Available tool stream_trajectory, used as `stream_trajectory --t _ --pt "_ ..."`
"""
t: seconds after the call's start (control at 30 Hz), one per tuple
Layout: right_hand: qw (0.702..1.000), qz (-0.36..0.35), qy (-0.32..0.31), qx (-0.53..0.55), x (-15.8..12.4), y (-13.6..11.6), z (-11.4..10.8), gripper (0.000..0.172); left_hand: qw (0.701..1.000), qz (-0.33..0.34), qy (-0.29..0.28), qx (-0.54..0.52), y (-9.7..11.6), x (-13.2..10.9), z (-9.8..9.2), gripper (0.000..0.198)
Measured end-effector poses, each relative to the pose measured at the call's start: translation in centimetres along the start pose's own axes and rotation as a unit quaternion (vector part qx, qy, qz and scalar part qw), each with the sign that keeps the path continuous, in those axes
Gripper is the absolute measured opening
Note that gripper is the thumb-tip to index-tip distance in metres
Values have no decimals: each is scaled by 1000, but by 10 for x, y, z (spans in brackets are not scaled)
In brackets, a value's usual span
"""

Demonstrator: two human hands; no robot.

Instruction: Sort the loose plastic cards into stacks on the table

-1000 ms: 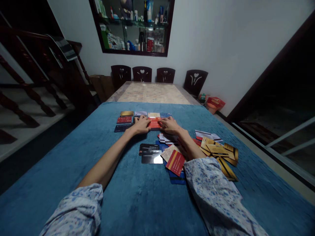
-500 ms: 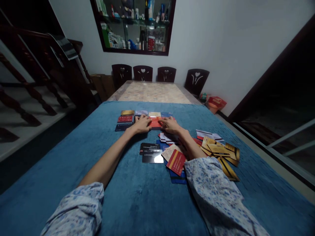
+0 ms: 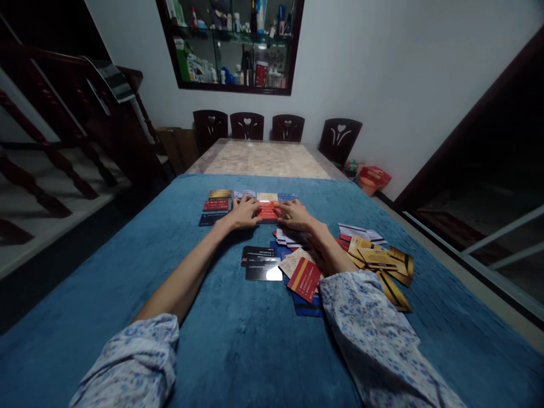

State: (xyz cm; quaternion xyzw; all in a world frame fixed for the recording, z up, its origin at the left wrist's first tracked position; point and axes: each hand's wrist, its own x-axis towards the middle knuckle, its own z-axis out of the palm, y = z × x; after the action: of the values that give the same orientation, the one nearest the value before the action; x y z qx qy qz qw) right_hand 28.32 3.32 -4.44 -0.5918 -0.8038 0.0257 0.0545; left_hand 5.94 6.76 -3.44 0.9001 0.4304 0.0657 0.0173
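Because both my hands lie over the rows, I can see only a part of what is under them. My left hand point(image 3: 243, 213) is at the left end of the red cards point(image 3: 267, 212), and my right hand point(image 3: 294, 216) is at their right end. These cards lie between the two hands on the blue cloth point(image 3: 229, 351), just on my side of the cream card point(image 3: 267, 196). The fingers of both hands are bent, with tips at the ends of the red cards, but whether they pinch, press or only rest there, I cannot tell. Also I cannot count these cards, and their print is too small for reading.

In the far row the gold card point(image 3: 220, 194) and the lilac card point(image 3: 244, 194) stand left of the cream one, and the blue card point(image 3: 289, 196) right of it, its near side partly covered by my right hand. The navy card point(image 3: 212, 219) goes close to my left hand, so its right end is hard to make out.

Nearer to me, white shine takes away some print from the black cards point(image 3: 263, 269). Beside them, my right forearm point(image 3: 335, 255) hides the middle of the pile point(image 3: 305, 279). My sleeves point(image 3: 127, 357) are cut by the bottom edge.
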Motion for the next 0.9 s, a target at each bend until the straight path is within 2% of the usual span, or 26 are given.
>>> stream_trajectory --t 0.13,0.4,0.6,0.9 --pt "999 -13 33 10 -1 -1 -4 53 999 11 41 -10 1 0 -2 47" --pt "995 -39 85 22 -5 -11 -21 38 992 65 102 -32 18 -18 -12 34" --pt "994 -52 88 23 -9 -22 -28 33 991 98 87 -41 27 -48 -11 31" --pt "995 -76 59 4 -11 -35 -28 35 991 108 41 -60 33 -97 5 37"
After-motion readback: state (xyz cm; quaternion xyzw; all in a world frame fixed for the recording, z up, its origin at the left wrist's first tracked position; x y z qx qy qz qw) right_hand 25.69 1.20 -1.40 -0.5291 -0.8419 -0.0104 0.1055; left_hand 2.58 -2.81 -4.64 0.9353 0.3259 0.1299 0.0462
